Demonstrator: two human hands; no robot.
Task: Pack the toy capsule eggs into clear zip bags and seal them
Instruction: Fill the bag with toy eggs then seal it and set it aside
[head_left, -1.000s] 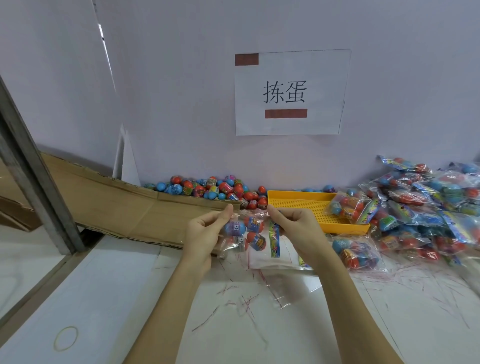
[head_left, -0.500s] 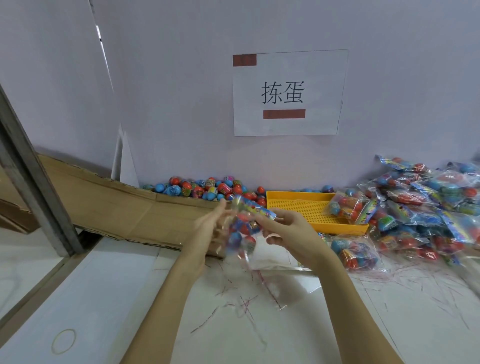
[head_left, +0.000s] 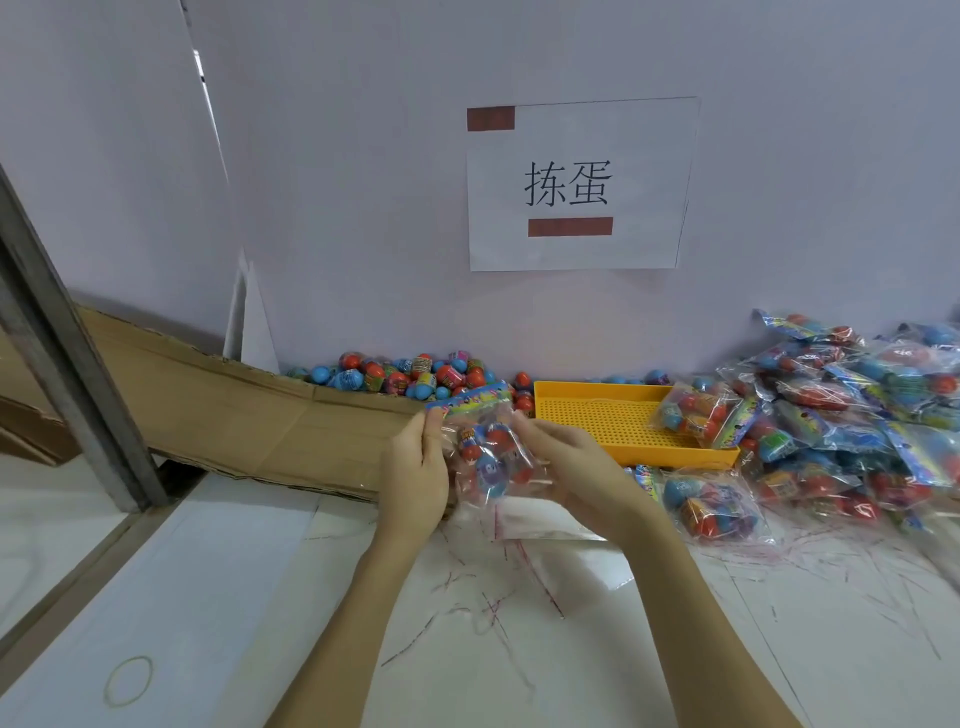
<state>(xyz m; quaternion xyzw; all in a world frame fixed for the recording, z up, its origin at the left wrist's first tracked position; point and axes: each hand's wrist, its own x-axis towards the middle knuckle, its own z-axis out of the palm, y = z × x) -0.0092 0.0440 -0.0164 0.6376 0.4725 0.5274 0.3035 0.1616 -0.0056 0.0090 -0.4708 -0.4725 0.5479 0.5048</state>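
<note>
**Filled bag held up for sealing**

Bag pile (head_left: 852, 415) right, loose eggs (head_left: 415, 374) along the wall, yellow tray (head_left: 613, 421) between. The bag (head_left: 488, 457) is above the table, in front of the tray. Left hand (head_left: 418, 467) grips its left edge, fingers curled; right hand (head_left: 566, 462) pinches the right side. Best to pinch along the strip end to end, eggs kept low. Bag: clear, colourful header (head_left: 467, 400), red and blue eggs inside.

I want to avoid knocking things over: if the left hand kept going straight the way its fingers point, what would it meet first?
The left hand, gripping the clear zip bag of capsule eggs, points up and away. Probably first the brown cardboard strip's edge, then the loose pile of red and blue capsule eggs by the wall; depth is unclear.
</note>
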